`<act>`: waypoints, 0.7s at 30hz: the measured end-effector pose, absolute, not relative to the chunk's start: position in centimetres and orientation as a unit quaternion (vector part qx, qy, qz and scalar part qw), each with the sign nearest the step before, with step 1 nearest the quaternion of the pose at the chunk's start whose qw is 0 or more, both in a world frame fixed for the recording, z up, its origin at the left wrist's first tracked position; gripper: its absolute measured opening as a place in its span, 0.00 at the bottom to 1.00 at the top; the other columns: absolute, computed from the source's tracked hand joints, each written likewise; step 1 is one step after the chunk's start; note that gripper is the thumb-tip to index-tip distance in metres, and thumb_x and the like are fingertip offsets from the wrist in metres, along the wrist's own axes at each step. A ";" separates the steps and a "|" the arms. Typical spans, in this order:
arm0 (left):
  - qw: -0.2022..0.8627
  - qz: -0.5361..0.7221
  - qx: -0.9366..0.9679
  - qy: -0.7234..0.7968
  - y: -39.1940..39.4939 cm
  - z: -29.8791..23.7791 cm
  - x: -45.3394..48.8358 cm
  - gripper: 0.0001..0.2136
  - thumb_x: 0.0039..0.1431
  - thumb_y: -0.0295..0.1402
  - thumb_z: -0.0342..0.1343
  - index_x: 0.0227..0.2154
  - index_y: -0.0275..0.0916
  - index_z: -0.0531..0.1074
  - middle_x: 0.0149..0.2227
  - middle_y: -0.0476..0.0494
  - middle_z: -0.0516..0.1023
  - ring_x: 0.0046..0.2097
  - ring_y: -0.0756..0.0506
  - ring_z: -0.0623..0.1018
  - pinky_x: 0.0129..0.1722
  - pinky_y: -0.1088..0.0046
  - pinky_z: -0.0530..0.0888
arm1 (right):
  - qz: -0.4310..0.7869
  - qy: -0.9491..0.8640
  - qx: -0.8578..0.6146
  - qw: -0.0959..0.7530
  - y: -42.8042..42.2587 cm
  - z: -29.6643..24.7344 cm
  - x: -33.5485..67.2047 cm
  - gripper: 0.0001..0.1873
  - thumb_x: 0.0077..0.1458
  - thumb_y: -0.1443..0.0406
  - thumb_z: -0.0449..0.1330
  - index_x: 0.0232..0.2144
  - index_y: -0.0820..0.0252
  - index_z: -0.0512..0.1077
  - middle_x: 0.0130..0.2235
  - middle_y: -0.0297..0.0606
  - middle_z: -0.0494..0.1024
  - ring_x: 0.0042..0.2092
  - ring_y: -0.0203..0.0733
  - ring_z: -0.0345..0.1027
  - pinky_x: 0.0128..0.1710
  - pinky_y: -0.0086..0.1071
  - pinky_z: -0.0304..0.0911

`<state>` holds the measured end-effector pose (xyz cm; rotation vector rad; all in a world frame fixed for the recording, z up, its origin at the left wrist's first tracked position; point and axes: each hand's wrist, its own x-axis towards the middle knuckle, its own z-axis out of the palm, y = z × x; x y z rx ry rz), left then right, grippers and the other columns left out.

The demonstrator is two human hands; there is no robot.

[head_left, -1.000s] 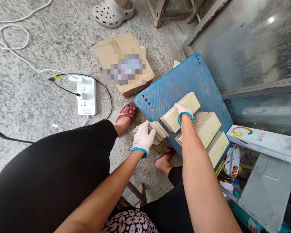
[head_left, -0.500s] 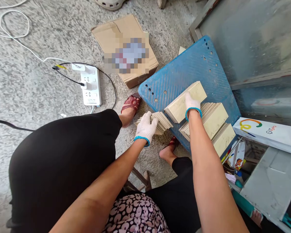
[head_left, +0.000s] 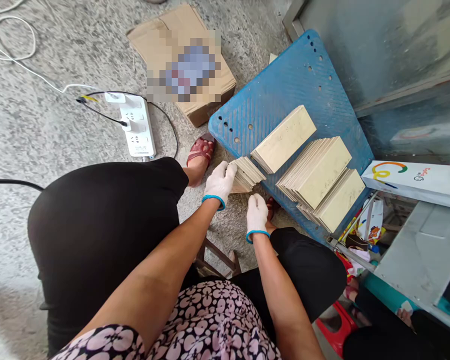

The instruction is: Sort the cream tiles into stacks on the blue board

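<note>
Both my hands wear white gloves with blue cuffs. My left hand (head_left: 219, 182) grips a fanned bundle of thin beige cards (head_left: 247, 173) just off the near left edge of a blue perforated board (head_left: 281, 90). My right hand (head_left: 257, 212) hovers just below that bundle, fingers curled, holding nothing that I can see. On the board lie a small stack of beige cards (head_left: 285, 138) and two bigger fanned stacks (head_left: 318, 170) beside it on the right.
A cardboard box (head_left: 182, 60) lies on the concrete floor beyond my knees. A white power strip (head_left: 138, 132) with black and white cables sits to the left. A white printed box (head_left: 416, 177) and a grey shelf edge (head_left: 420, 250) are at the right.
My right hand let go of the small stack on the blue board and drew back toward me, below the bundle in my left hand. The view shifted slightly.
</note>
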<state>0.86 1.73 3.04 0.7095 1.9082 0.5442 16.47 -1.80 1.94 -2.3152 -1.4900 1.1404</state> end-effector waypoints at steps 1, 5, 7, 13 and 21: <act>0.491 0.226 0.291 0.790 1.7 3.1 0.9 0.25 0.63 0.55 0.38 0.46 0.45 0.72 0.46 0.45 0.77 0.48 0.41 0.75 0.49 0.66 0.70 | 0.388 -0.492 -0.775 0.081 -2.3 1.9 16.3 0.30 0.57 0.52 0.45 0.52 0.66 0.67 0.52 0.48 0.74 0.54 0.45 0.67 0.57 0.39 0.60; 0.483 0.237 0.256 0.803 1.7 3.2 1.3 0.27 0.62 0.54 0.41 0.56 0.43 0.68 0.58 0.43 0.70 0.59 0.38 0.68 0.58 0.63 0.63 | 0.403 -0.520 -0.749 0.073 -2.2 2.6 15.6 0.25 0.57 0.55 0.45 0.49 0.61 0.70 0.50 0.44 0.76 0.53 0.45 0.68 0.56 0.38 0.61; 0.484 0.240 0.245 0.805 1.7 3.1 1.4 0.27 0.64 0.51 0.42 0.59 0.42 0.66 0.60 0.43 0.67 0.62 0.38 0.65 0.61 0.62 0.60 | 0.399 -0.545 -0.734 0.074 -1.7 3.0 15.4 0.23 0.57 0.55 0.44 0.45 0.60 0.72 0.47 0.42 0.77 0.49 0.44 0.69 0.54 0.36 0.62; 0.465 0.246 0.250 0.813 1.4 2.4 1.5 0.22 0.67 0.41 0.45 0.59 0.37 0.65 0.59 0.43 0.68 0.62 0.40 0.64 0.62 0.63 0.58 | 0.396 -0.578 -0.712 0.056 -1.3 3.0 15.2 0.17 0.57 0.57 0.44 0.28 0.56 0.69 0.30 0.35 0.73 0.34 0.40 0.65 0.42 0.32 0.64; 0.449 0.214 0.286 0.819 1.0 2.7 1.5 0.22 0.68 0.40 0.39 0.56 0.34 0.66 0.55 0.39 0.72 0.58 0.41 0.68 0.57 0.66 0.63 | 0.434 -0.551 -0.707 0.086 -1.4 2.6 14.9 0.14 0.54 0.58 0.48 0.25 0.57 0.67 0.28 0.34 0.73 0.34 0.39 0.66 0.41 0.31 0.63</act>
